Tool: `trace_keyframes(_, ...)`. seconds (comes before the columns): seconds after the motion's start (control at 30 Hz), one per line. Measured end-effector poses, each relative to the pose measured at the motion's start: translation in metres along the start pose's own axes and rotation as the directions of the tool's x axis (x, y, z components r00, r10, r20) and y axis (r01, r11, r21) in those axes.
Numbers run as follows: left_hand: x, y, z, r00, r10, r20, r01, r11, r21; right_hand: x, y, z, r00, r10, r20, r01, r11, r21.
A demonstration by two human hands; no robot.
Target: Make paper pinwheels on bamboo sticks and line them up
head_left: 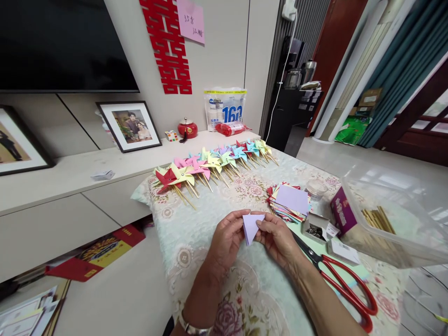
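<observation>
A lilac paper square folded into a small triangle [252,226] is held up over the floral tablecloth. My left hand [229,235] pinches its left edge, and my right hand [275,233] grips the right side with the thumb on the front. Just beyond my right hand lies a stack of coloured paper squares [292,199], lilac on top. Red-handled scissors [345,284] rest beside my right forearm, their blades partly hidden by it. Near them sits an open small box of metal fasteners [317,228].
Finished paper pinwheels [213,163] on sticks line the table's far edge. At right stand a clear plastic bin [413,242] with wooden sticks [380,219], a round clear container [317,188] and a white small box [343,251]. Behind is a white cabinet [129,170] with framed photos.
</observation>
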State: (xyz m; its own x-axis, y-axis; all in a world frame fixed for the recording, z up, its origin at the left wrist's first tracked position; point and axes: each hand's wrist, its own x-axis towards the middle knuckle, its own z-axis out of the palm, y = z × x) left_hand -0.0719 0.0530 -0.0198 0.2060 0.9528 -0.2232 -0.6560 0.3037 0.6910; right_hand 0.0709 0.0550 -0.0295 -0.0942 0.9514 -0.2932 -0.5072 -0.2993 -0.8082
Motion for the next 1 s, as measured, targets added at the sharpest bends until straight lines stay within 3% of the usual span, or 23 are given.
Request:
trace_keyframes(0.23,-0.003,0.0,0.005,0.999,0.041,-0.032,-0.038,0.996,0.077,-0.001,0.0,-0.002,0.999,-0.006,0.033,0.006,1.0,0.002)
trace_keyframes(0.43,0.003,-0.008,-0.001,0.996,0.079,-0.049,-0.071,0.988,0.14,-0.002,-0.002,-0.001,0.998,-0.027,0.053,0.025,0.999,0.035)
trace_keyframes(0.7,0.008,-0.013,-0.009,0.99,0.1,-0.105,-0.08,0.982,0.173,-0.003,-0.007,0.0,0.999,-0.029,-0.022,0.03,0.999,0.041)
trace_keyframes(1.0,0.016,-0.017,-0.013,0.949,0.262,-0.174,-0.206,0.936,0.284,-0.004,-0.009,0.001,0.999,-0.032,-0.044,0.031,0.999,-0.017)
